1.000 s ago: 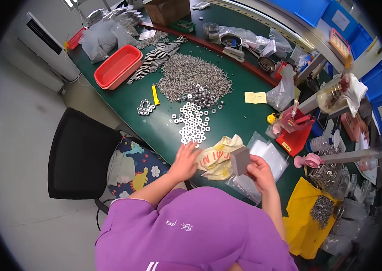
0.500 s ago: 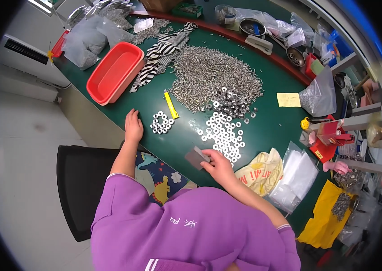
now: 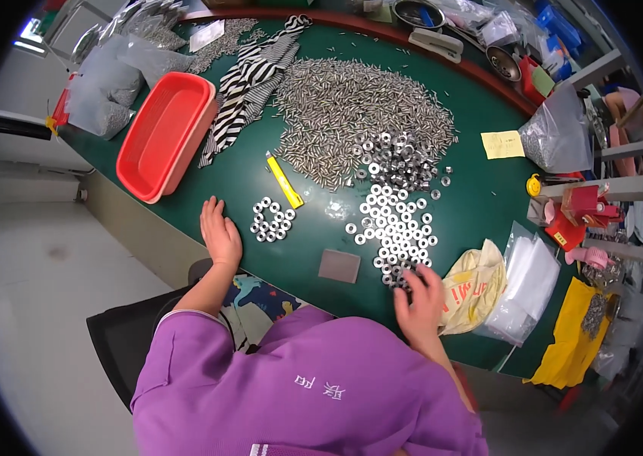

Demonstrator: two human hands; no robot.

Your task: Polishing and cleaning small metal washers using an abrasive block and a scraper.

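Observation:
My left hand lies flat at the table's near edge with its fingers stretched out, holding nothing. Beside it is a small cluster of metal rings. My right hand is open, thumb and fingers apart, its fingertips over the near end of a larger patch of rings lying with pale faces up. Whether it touches them I cannot tell. Between the hands a flat grey rectangular block rests on the table. Darker rings lie heaped behind the patch, against a wide pile of small metal pins.
A yellow-handled cutter lies left of the pin pile. Farther left are a red plastic tub and a striped cloth. At right, a cream cloth bag and clear plastic bags sit close to my right hand.
My right hand has let go of the grey block, which now lies flat on the table. That hand has moved right to the rings; the view has shifted slightly.

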